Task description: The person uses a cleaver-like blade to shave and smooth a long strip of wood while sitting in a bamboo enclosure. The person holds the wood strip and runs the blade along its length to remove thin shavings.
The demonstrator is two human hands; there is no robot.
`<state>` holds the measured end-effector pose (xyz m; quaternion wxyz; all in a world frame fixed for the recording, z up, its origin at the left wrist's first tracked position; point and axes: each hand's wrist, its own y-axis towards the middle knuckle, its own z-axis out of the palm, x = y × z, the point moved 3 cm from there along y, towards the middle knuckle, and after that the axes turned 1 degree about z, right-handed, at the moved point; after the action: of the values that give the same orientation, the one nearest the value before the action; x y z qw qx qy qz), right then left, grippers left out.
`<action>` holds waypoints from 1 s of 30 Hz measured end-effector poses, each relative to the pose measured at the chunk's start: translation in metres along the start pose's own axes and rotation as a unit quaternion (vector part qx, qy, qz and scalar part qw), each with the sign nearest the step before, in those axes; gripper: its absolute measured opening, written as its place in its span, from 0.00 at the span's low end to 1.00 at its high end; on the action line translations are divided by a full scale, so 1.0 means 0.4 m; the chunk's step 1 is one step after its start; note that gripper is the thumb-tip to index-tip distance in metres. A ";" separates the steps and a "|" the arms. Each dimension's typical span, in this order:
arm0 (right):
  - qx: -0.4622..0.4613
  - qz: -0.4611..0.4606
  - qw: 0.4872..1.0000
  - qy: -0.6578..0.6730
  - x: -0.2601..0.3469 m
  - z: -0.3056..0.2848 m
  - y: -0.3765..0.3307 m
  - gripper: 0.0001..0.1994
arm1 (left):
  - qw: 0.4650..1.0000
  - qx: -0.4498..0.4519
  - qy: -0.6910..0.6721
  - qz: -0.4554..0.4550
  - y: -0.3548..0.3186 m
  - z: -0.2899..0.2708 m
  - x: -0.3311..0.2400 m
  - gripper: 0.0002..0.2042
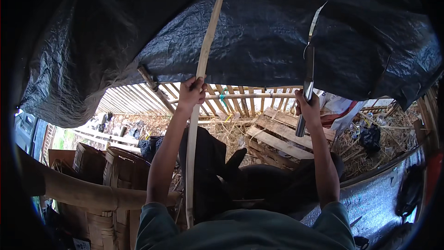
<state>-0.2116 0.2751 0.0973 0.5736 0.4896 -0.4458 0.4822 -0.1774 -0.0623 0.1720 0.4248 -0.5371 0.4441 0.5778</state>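
Note:
My left hand (193,91) is closed round a long, pale bamboo strip (206,46). The strip stands nearly upright, from beside my lap to high over the hand, with a slight bend. Farther right, my right hand (308,105) grips a long knife (309,74) with a shiny metal handle, pointing upward. At the knife's upper end is a thin, bright curved piece (316,22); I cannot tell whether it is blade or a sliver. Knife and strip are well apart.
Dark plastic sheeting (268,23) hangs ahead, above a slatted bamboo fence (245,97). A wooden pallet (282,134) lies on straw-littered ground. Woven bamboo baskets (122,166) and a thick bamboo pole (92,192) are at left; a white sack (340,109) lies at right.

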 end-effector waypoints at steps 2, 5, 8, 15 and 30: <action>0.009 0.002 1.000 -0.010 -0.005 0.002 -0.013 0.09 | 1.000 0.001 -0.010 -0.014 -0.023 0.014 0.008 0.07; 0.007 -0.012 1.000 -0.010 -0.016 -0.005 -0.009 0.09 | 1.000 0.003 -0.021 -0.015 -0.029 0.037 0.015 0.09; 0.007 -0.033 0.999 -0.036 -0.015 -0.005 -0.003 0.10 | 1.000 0.006 -0.023 -0.016 -0.057 0.039 0.038 0.10; 0.019 -0.016 0.998 -0.049 -0.033 0.013 0.007 0.09 | 0.992 0.083 -0.066 -0.068 -0.127 0.041 0.106 0.14; 0.034 -0.072 0.967 -0.242 -0.070 0.031 -0.015 0.10 | 0.948 -0.008 0.272 0.163 -0.090 0.005 0.120 0.20</action>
<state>-0.2100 0.2593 0.0703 0.4648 0.6418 -0.5186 0.3212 -0.1462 -0.0509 0.1223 0.1837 -0.5978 0.6192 0.4749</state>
